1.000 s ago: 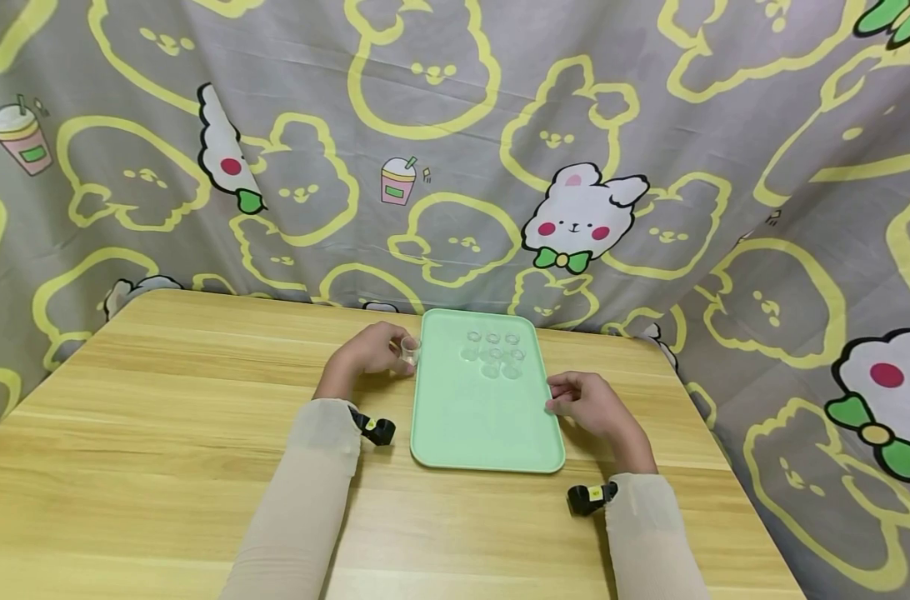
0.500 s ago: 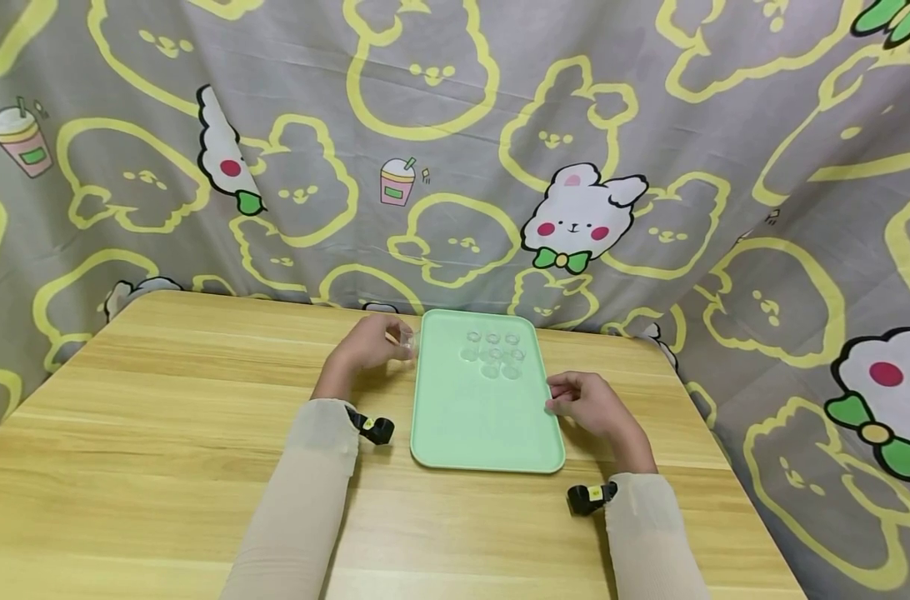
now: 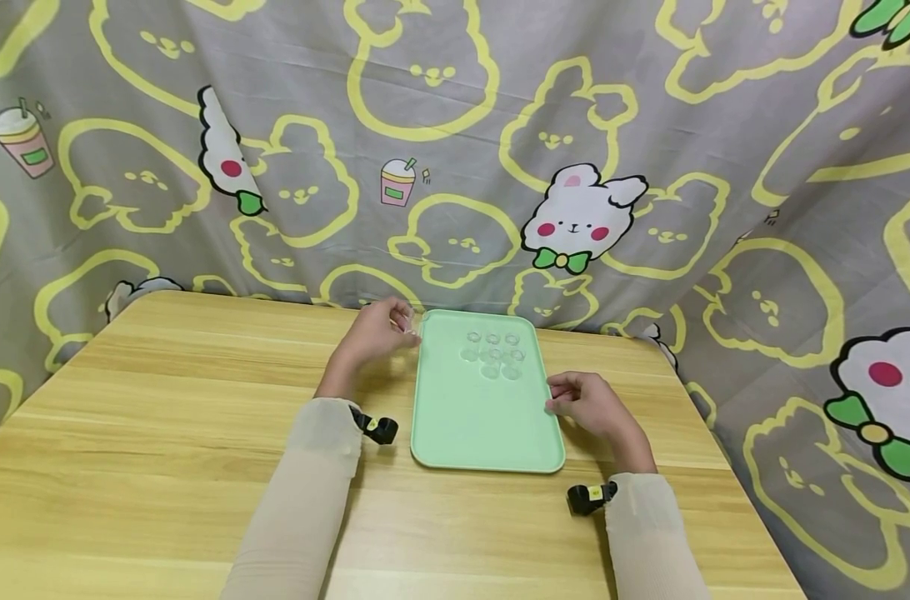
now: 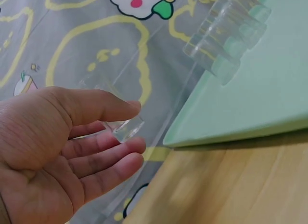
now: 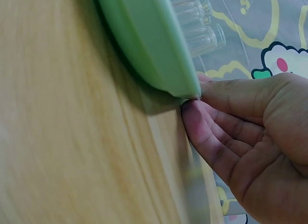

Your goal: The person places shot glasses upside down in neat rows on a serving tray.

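Note:
My left hand (image 3: 371, 335) is raised at the tray's far left corner. In the left wrist view its thumb and fingers pinch a small clear glass (image 4: 126, 129), tilted and partly hidden by the thumb. The light green tray (image 3: 477, 425) lies on the table, with several clear glasses (image 3: 492, 355) standing in rows on its far half. At the tray's right side my right hand (image 3: 593, 406) holds the rim, thumb on the edge and a finger beneath, as the right wrist view shows.
Bare wood of the table (image 3: 162, 417) extends left and in front of the tray. A patterned grey curtain (image 3: 312, 275) hangs along the table's far edge and right side. Black wrist cameras sit at both cuffs.
My left hand, with the glass, has moved up and away toward the tray's far left corner, and the glass has turned. My right hand and the tray have stayed put.

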Motion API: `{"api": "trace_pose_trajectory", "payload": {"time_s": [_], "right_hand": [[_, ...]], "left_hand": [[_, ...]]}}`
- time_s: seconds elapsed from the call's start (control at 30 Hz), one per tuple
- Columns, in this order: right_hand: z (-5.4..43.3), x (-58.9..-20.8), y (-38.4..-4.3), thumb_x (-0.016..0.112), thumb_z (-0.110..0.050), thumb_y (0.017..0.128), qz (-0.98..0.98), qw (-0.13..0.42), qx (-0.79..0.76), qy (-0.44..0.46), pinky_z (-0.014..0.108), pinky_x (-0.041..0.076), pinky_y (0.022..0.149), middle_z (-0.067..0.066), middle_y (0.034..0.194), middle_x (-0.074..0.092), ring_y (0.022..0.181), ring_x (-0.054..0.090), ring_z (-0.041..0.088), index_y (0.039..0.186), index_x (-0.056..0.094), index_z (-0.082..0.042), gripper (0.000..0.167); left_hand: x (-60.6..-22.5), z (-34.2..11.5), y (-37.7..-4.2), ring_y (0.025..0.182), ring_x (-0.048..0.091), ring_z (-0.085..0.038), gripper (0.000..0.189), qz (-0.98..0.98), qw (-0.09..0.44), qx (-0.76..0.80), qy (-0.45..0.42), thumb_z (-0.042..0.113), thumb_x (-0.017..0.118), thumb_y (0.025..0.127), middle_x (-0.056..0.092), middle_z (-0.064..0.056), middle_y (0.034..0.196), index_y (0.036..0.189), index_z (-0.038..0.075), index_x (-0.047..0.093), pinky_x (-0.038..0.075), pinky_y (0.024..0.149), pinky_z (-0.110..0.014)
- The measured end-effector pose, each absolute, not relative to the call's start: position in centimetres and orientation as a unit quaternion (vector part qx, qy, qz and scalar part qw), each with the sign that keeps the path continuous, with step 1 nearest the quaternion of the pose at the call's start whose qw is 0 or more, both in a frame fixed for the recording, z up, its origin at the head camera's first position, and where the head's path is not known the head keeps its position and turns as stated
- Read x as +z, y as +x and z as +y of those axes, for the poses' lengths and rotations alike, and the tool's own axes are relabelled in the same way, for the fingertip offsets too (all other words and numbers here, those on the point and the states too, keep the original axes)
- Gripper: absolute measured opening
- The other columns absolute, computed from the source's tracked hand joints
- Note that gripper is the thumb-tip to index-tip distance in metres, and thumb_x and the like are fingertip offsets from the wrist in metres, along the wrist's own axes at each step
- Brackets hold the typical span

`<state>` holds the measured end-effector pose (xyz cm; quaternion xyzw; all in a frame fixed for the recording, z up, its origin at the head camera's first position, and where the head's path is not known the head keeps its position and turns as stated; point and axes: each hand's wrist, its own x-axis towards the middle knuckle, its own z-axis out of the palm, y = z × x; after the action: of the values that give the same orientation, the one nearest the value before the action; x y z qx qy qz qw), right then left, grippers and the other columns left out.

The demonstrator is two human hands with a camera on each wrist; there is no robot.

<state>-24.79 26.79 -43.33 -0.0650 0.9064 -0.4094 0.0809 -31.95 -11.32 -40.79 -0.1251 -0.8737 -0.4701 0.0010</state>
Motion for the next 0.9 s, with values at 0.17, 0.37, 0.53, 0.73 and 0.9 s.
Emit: {"api": "trace_pose_trajectory", "payload": {"time_s": [0.17, 0.37, 0.53, 0.73, 0.9], "right_hand": [[26.8, -43.4, -24.9, 0.072, -0.007, 0.096, 0.907, 0.082, -0.408, -0.07, 0.033, 0.053, 0.079, 0.015, 0.114, 0.069, 0.098, 0.063, 0.023, 0.133, 0.062, 0.007, 0.041], [26.7, -43.4, -25.0, 0.072, -0.007, 0.096, 0.908, 0.08, -0.404, -0.074, 0.033, 0.053, 0.08, 0.015, 0.114, 0.069, 0.097, 0.063, 0.023, 0.133, 0.062, 0.007, 0.041], [26.6, -43.3, -25.0, 0.072, -0.007, 0.096, 0.909, 0.08, -0.403, -0.071, 0.032, 0.053, 0.08, 0.014, 0.113, 0.069, 0.098, 0.063, 0.023, 0.133, 0.062, 0.006, 0.041], [26.6, -43.2, -24.8, 0.072, -0.007, 0.096, 0.908, 0.082, -0.406, -0.066, 0.033, 0.053, 0.08, 0.014, 0.113, 0.068, 0.098, 0.063, 0.024, 0.133, 0.062, 0.007, 0.041], [26.7, -43.3, -24.7, 0.072, -0.007, 0.095, 0.908, 0.081, -0.407, -0.064, 0.033, 0.053, 0.08, 0.014, 0.113, 0.068, 0.098, 0.063, 0.023, 0.133, 0.062, 0.007, 0.041]], "left_hand": [[-40.1, -10.9, -31.6, 0.093, 0.057, -0.027, 0.037, -0.876, 0.015, -0.464, -0.132, 0.017, 0.084, 0.086, 0.059, -0.01, 0.101, 0.108, 0.005, 0.057, 0.049, 0.081, -0.04], [-39.5, -10.4, -31.3, 0.093, 0.058, -0.026, 0.036, -0.872, 0.022, -0.468, -0.142, 0.016, 0.084, 0.086, 0.06, -0.01, 0.101, 0.109, 0.003, 0.059, 0.05, 0.082, -0.039], [-39.3, -9.8, -31.2, 0.094, 0.06, -0.026, 0.037, -0.866, 0.026, -0.473, -0.158, 0.015, 0.083, 0.086, 0.062, -0.01, 0.102, 0.114, -0.002, 0.064, 0.052, 0.083, -0.038], [-39.1, -8.8, -31.1, 0.089, 0.062, -0.023, 0.034, -0.87, 0.025, -0.461, -0.174, 0.016, 0.083, 0.086, 0.064, -0.008, 0.098, 0.114, 0.003, 0.068, 0.053, 0.078, -0.036], [-38.9, -8.0, -31.0, 0.09, 0.065, -0.022, 0.034, -0.864, 0.018, -0.466, -0.191, 0.017, 0.083, 0.088, 0.066, -0.007, 0.098, 0.117, 0.004, 0.071, 0.056, 0.078, -0.036]]}}
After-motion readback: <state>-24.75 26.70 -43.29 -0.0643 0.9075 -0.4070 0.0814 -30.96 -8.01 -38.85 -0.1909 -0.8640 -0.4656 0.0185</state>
